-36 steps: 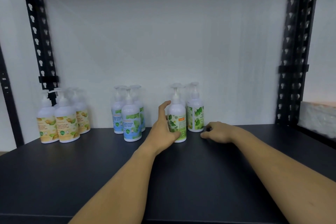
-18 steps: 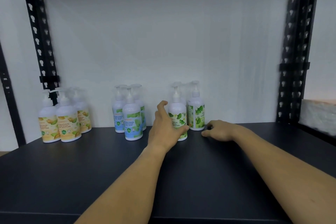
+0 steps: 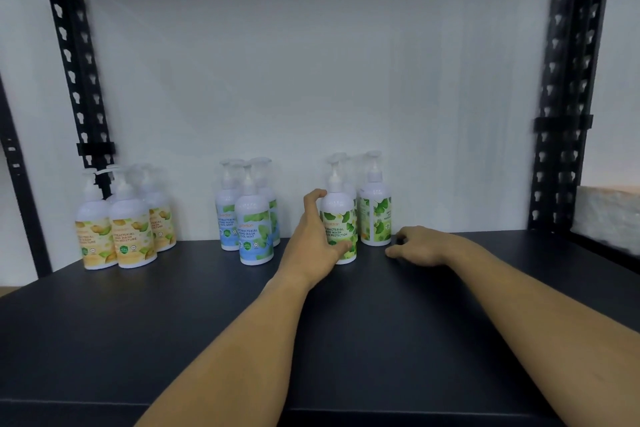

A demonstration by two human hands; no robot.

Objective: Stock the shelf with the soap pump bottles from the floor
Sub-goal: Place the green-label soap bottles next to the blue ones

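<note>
Soap pump bottles stand in three groups on the dark shelf board [image 3: 207, 322]. My left hand [image 3: 313, 239] grips the front green-label bottle [image 3: 341, 218], thumb across its lower front and fingers around its left side. Another green-label bottle [image 3: 375, 215] stands upright just right of it, with more behind. My right hand [image 3: 417, 244] rests on the board beside that bottle, fingers loosely curled and holding nothing. Blue-label bottles [image 3: 254, 232] stand in the middle and yellow-label bottles [image 3: 133, 236] at the left.
Black perforated uprights frame the shelf at the left [image 3: 74, 62] and right [image 3: 562, 80]. A white wall [image 3: 311, 62] closes the back. A pale wrapped bundle [image 3: 609, 215] lies beyond the right upright. The board in front of the bottles is bare.
My left hand has turned the front green-label bottle so its printed label faces forward. My right hand has stayed on the board beside the bottles.
</note>
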